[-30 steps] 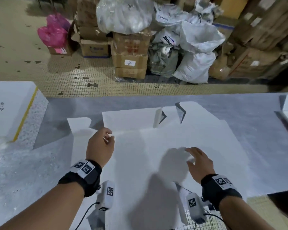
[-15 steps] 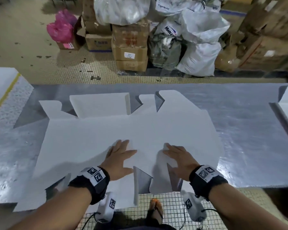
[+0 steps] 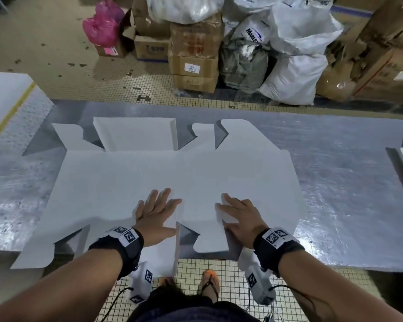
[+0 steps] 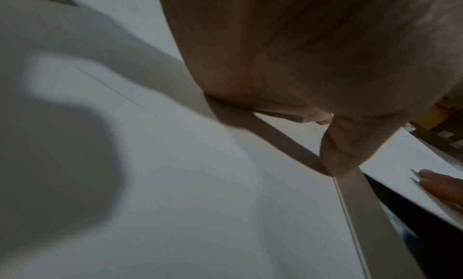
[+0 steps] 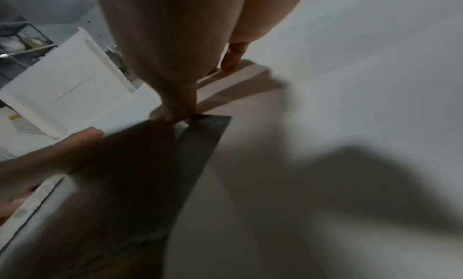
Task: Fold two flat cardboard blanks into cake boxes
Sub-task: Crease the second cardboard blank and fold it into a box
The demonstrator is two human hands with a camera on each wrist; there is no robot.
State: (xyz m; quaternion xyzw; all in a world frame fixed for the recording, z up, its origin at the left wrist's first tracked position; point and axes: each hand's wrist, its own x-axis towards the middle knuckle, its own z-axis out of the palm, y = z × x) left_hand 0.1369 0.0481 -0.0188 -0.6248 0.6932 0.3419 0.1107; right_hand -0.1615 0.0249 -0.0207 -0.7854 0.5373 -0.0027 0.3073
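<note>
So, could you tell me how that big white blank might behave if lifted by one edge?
The cardboard blank looks thin and wide, so it would probably sag. Its creased flaps would likely swing. It seems light.

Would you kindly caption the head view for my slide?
Both hands, left hand and right hand, press flat on a white cardboard blank spread across a metal table.

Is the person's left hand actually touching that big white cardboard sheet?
Touching. In the head view the left hand lies flat, fingers straight, on the cardboard blank; the left wrist view shows the thumb meeting the sheet with no gap.
</note>
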